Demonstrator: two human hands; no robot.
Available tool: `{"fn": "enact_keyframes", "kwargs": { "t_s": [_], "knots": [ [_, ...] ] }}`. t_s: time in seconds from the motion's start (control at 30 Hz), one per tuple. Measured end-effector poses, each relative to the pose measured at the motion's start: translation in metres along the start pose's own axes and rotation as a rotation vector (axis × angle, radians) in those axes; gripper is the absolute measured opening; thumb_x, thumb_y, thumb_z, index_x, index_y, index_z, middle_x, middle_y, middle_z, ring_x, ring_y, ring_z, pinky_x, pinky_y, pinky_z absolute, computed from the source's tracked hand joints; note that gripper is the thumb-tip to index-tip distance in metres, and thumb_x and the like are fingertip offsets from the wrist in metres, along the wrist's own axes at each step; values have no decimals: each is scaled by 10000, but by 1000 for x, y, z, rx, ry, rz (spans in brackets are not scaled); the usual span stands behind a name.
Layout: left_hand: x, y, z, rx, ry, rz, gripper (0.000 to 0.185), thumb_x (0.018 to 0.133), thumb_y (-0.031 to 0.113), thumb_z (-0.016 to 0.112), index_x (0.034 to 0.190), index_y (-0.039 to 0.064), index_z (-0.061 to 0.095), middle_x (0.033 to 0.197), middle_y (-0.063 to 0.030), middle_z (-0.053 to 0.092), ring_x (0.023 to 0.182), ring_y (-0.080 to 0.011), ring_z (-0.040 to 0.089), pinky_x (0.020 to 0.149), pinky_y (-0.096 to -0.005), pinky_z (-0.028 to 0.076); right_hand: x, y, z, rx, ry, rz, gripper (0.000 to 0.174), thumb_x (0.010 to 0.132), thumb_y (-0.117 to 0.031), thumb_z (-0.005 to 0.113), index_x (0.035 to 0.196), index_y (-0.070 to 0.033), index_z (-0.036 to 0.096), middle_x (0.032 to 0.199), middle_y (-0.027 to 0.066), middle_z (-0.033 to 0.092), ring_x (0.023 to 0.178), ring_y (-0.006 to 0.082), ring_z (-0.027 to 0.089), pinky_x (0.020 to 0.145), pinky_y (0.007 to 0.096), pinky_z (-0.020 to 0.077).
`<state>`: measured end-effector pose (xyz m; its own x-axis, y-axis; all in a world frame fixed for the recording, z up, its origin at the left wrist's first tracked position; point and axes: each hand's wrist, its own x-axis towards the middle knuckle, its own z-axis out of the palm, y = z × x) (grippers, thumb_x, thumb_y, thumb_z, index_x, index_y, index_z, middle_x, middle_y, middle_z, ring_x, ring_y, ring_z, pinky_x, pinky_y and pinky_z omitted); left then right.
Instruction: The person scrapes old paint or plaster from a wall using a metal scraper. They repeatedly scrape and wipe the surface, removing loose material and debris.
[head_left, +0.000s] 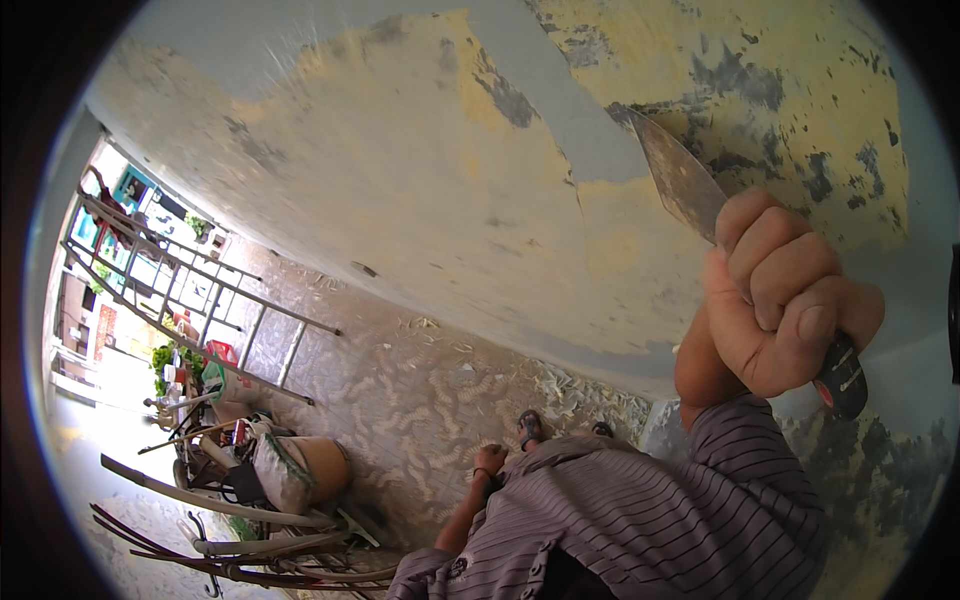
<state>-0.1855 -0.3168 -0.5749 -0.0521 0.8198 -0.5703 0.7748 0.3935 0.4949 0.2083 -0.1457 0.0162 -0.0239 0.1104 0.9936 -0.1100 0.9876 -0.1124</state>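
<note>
My right hand (787, 292) is raised and closed around the dark handle of a metal scraper (679, 176). The pointed end of its broad, stained blade meets the wall (420, 165) beside an edge of grey coating. Around it the wall shows yellowish, pale and dark grey patches. Low at my side, near the striped shirt, hangs my left hand (491, 457), with a dark band at the wrist. Its fingers look curled, but it is too small to tell whether they are closed; no held object shows.
Pale flakes (585, 394) lie along the foot of the wall on the patterned floor (405, 375). A metal ladder (255, 330) extends across the left side. Below it in the picture are a tan bucket (322, 469), a sack (281, 472) and curved poles (217, 499).
</note>
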Motion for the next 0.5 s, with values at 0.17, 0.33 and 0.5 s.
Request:
{"fn": "enact_keyframes", "kwargs": {
  "t_s": [0.17, 0.33, 0.5],
  "knots": [
    [8, 11, -4, 10, -15, 2, 476, 860, 439, 681, 1141, 62, 758, 1137, -168, 742, 1103, -342, 695, 948, -421, 544, 9, -3, -18, 93, -79, -28, 292, 998, -94, 436, 713, -117, 375, 673, 14, 406, 572, 146, 337, 594, 374, 327],
    [16, -2, 5, 56, 33, 149, 461, 840, 428, 693, 1105, 57, 763, 1076, -197, 741, 1062, -368, 702, 920, -436, 549, 10, -6, -10, 69, -80, 79, 309, 1019, -96, 420, 715, -127, 374, 677, 13, 407, 580, 147, 337, 612, 376, 327],
    [13, -1, 7, -9, 54, 147, 465, 843, 435, 681, 1088, 48, 762, 1052, -228, 728, 1035, -397, 697, 897, -449, 549, 14, 2, -14, 138, -52, 71, 302, 1036, -123, 428, 738, -143, 383, 708, 9, 428, 584, 147, 344, 616, 377, 328]
  ]
}}
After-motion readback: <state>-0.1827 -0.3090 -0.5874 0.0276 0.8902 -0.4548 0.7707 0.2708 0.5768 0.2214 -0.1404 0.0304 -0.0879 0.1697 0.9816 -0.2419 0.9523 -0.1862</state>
